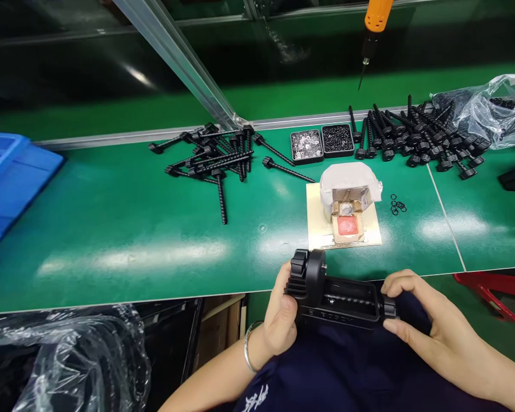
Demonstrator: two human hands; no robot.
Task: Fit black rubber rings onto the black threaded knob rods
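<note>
Black plastic clamp body (337, 297), probably rigid and light, held over the lap. Left hand (281, 317) closed around knob end; right hand (420, 320) pinching opposite end. Best taken by both ends.

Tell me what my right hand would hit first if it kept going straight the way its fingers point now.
The right hand points leftward along the black plastic assembly, whose end its fingertips already pinch. Going on, it would meet that part first, then probably the left hand gripping the other end.

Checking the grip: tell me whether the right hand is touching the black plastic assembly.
Touching. The head view shows the right hand with its fingers wrapped around the right end of the black plastic assembly.
</note>
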